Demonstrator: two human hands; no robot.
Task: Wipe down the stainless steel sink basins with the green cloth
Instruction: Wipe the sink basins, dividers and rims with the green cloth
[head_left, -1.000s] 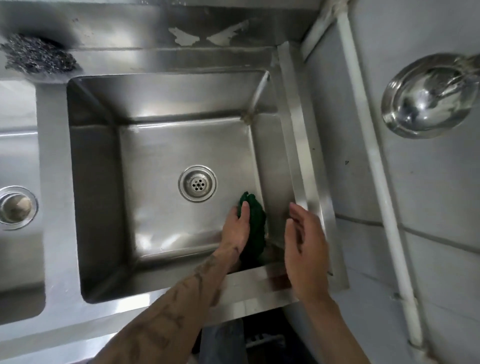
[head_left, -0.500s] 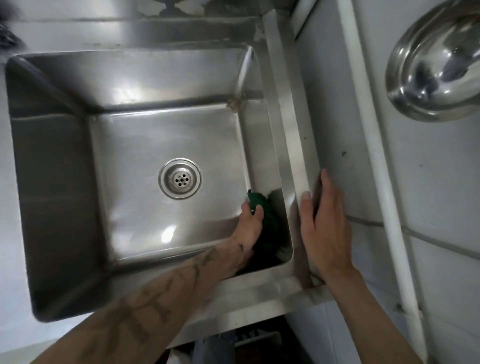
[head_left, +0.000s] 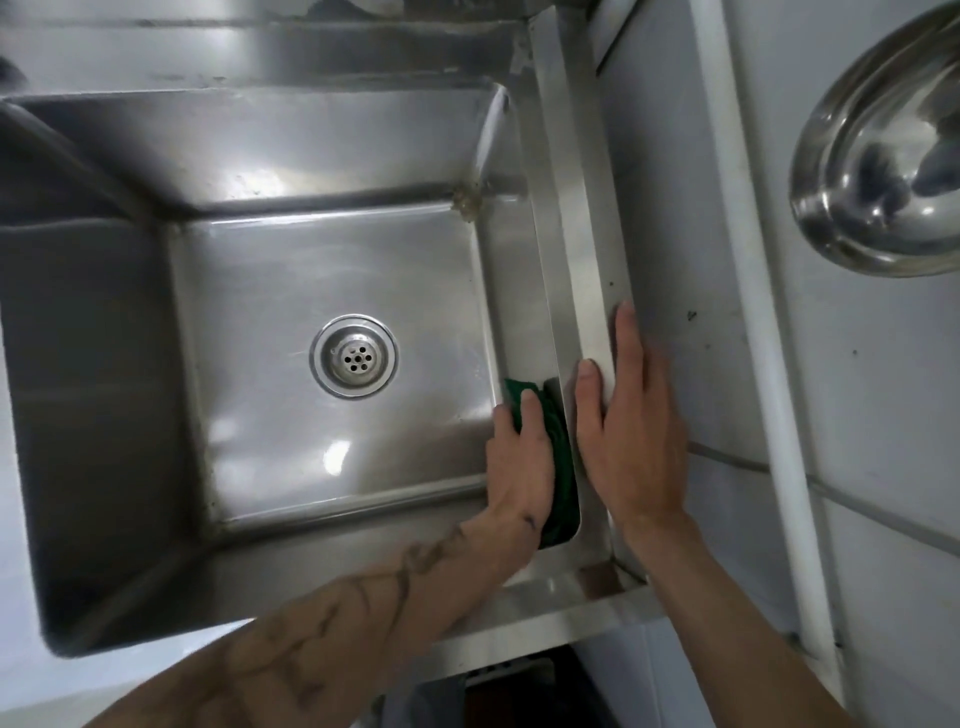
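A square stainless steel sink basin fills the view, with a round drain in the middle of its floor. The green cloth lies flat against the basin's right inner wall, near the front right corner. My left hand reaches down into the basin and presses the cloth against that wall with straight fingers. My right hand rests flat on the sink's right rim, fingers stretched out along it, thumb on the inner side.
A grey wall runs close along the right of the sink, with a white pipe going down it. A shiny steel bowl or ladle hangs at the upper right. Brown grime sits in the basin's back right corner.
My left hand and the cloth have moved from the basin floor up onto the right wall. My right hand came down onto the rim and stays there. The view has moved closer to the basin.
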